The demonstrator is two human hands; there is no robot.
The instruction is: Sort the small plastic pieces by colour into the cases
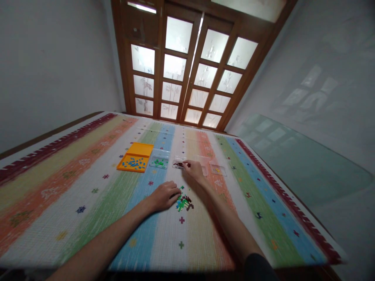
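Note:
My left hand (165,196) rests on the striped cloth with its fingers curled together, at the left edge of a small mixed pile (184,203) of green, blue and dark brown pieces. Whatever its fingertips may hold is hidden. Farther forward, my right hand (193,170) reaches to a clear plastic box (175,165) with dark brown pieces (178,164) inside. Thumb and fingers are pinched at the box's right side; the thing between them is too small to name. The pieces look like tiny toy bricks.
Left of that box stand a clear box (151,164) of green pieces and an opened orange case (140,150) of blue pieces. On the right is a clear box (224,174) with a few yellow pieces. The striped tablecloth (123,218) covers the table; wooden doors stand beyond.

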